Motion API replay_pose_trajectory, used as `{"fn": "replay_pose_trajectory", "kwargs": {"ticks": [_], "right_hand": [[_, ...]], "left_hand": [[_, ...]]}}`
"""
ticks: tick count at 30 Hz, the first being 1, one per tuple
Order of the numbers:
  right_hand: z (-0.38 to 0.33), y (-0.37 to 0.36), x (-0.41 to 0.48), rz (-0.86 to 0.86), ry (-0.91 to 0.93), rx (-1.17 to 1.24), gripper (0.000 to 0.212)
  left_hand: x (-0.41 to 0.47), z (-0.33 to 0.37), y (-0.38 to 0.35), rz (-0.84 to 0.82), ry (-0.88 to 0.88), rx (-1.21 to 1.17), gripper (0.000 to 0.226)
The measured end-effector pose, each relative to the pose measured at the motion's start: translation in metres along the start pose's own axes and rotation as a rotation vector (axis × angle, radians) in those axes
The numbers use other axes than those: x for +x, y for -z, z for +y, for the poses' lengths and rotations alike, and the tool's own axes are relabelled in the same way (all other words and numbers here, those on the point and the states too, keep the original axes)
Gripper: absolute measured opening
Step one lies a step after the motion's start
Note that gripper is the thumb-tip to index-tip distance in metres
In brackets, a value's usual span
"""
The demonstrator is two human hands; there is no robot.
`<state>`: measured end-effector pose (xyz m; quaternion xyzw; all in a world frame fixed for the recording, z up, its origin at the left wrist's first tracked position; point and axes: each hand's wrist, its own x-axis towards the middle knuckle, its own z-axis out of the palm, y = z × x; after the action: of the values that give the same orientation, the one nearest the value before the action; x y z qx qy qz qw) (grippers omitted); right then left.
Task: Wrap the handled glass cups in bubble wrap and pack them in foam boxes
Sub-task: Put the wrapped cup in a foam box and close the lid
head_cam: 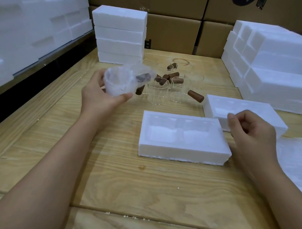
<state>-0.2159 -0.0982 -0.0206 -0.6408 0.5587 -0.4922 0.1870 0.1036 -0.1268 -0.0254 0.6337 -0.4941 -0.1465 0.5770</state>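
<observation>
One wrapped cup [123,81] is held above the table [121,176], well left of the open foam box [183,153]. The left hand [102,94] grips it with fingers behind the bundle and the thumb across its lower front. A brown handle shows dimly through the wrap on the bundle's right side.

The right hand [250,132] hovers over the box's far right corner with its fingers curled in. I see nothing held between them.

Both recesses of the foam box look unfilled. A second foam tray [240,105] lies just behind it, also without a cup as far as I can tell. The bare cups [168,86] stand clustered beyond, near the held bundle, their handles pointing various ways. Bubble wrap sheets [300,161] lie at the right edge of the table.

Handling assessment: I judge the cup light but brittle, and the film soft and somewhat slick, so the wrap may slide or unroll if gripped only by its loose ends. I would hold it round the cup body through the wrap. The protruding handle is the likeliest part to snag on the recess wall, so I would turn it to match the recess before lowering the cup. The foam itself dents and crumbles easily, so no forcing.
</observation>
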Motion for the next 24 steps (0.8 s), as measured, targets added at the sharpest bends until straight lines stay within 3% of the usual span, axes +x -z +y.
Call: {"fn": "replay_pose_trajectory", "kwargs": {"ticks": [5,8,11,17,24], "right_hand": [[-0.037,-0.018,0.007,0.015,0.078,0.195,0.004],[-0.046,-0.028,0.016,-0.115,0.036,0.335,0.020],[-0.048,-0.036,0.015,-0.116,0.106,0.382,0.015],[-0.041,-0.035,0.010,-0.078,0.155,0.388,0.021],[-0.037,-0.030,0.010,-0.219,0.167,0.424,0.041]], "left_hand": [[-0.021,0.032,-0.021,-0.156,-0.231,-0.098,0.070],[-0.036,0.042,-0.033,-0.266,-0.353,-0.137,0.073],[-0.044,0.043,-0.041,-0.313,-0.440,-0.180,0.076],[-0.044,0.038,-0.046,-0.348,-0.483,-0.198,0.073],[-0.042,0.037,-0.045,-0.372,-0.438,-0.241,0.073]]}}
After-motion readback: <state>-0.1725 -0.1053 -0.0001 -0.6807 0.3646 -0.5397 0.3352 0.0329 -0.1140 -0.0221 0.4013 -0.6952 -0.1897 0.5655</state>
